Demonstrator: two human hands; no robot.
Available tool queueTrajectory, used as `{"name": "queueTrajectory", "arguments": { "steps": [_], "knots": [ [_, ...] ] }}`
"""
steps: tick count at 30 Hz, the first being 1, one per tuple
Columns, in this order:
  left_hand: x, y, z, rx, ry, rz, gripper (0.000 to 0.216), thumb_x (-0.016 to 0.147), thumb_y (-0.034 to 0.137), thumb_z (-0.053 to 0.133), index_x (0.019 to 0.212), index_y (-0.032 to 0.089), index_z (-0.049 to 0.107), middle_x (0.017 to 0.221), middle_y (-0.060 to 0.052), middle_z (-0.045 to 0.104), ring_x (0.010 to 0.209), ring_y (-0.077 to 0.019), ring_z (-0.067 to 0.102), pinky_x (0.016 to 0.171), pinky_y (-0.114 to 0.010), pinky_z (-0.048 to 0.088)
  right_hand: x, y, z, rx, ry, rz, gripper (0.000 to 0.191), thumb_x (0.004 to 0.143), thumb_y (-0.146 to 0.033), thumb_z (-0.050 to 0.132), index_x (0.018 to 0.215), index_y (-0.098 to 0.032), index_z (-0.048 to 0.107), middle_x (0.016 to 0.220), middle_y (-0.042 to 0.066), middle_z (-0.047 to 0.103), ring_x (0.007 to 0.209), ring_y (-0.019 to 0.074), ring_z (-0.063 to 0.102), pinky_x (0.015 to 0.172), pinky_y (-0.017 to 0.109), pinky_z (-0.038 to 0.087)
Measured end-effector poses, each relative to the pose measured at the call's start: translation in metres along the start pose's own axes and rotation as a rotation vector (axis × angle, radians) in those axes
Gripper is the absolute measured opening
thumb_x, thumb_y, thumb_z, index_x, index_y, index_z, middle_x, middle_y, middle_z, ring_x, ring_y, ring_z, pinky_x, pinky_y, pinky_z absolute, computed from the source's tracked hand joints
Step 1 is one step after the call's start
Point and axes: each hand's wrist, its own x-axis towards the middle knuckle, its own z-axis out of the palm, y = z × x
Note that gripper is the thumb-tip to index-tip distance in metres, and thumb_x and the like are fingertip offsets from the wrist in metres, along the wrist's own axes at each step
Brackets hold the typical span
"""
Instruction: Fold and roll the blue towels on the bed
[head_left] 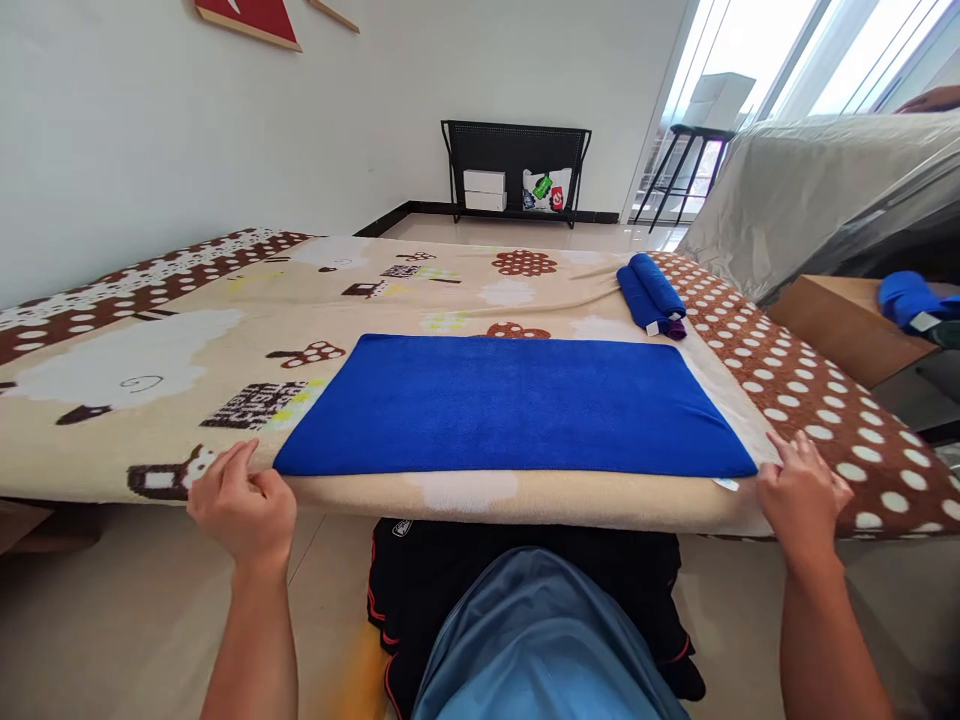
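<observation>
Patterned blanket [600, 497] under blue towel [510, 405], white wall [480, 60] beyond, fingers [234, 468] partly curled, grip unclear

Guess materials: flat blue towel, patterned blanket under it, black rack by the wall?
Blue towel: matte, soft-looking fabric, maybe microfiber; fine, shine-free nap.
Patterned blanket: plush textile, probably fleece; fuzzy pattern edges.
Black rack: likely matte painted metal, judging by its thin frame; panel material unclear.

White walls [405, 80] meet a glossy pale floor [150, 600] along a dark skirting board [596, 217]. A black rack [517, 145] stands by the far wall; rightward, daylight brightens a window [765, 40] behind a tall stool [703, 131].
</observation>
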Motion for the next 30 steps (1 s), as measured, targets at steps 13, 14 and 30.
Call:
{"name": "queueTrajectory", "arguments": {
  "steps": [13,14,30],
  "knots": [
    [-0.044,0.268,0.062,-0.142,-0.848,0.746,0.061,0.093,0.020,0.039,0.153,0.013,0.041,0.164,-0.010,0.031,0.153,-0.0226,0.030,0.125,-0.049,0.026,-0.020,-0.281,0.007,0.300,-0.519,-0.681,0.050,0.099,-0.018,0.031,0.146,-0.017,0.048,0.157,0.005,0.043,0.148,0.0168,0.037,0.119,0.039,0.030],
    [-0.047,0.269,0.067,-0.129,-0.871,0.752,0.060,0.094,0.020,0.037,0.154,0.014,0.041,0.164,-0.010,0.031,0.153,-0.0215,0.029,0.125,-0.048,0.025,-0.021,-0.283,0.010,0.296,-0.527,-0.676,0.050,0.098,-0.018,0.032,0.145,-0.018,0.049,0.157,0.004,0.043,0.148,0.0162,0.037,0.120,0.039,0.029],
    [0.016,0.002,0.024,0.168,-0.408,0.337,0.056,0.102,0.034,0.021,0.155,0.039,0.035,0.163,0.005,0.034,0.153,-0.0158,0.028,0.128,-0.040,0.013,0.017,-0.010,0.031,0.151,-0.317,-0.125,0.056,0.099,-0.035,0.026,0.149,-0.023,0.048,0.157,0.007,0.042,0.146,0.0249,0.040,0.122,0.047,0.034]
  ]
}}
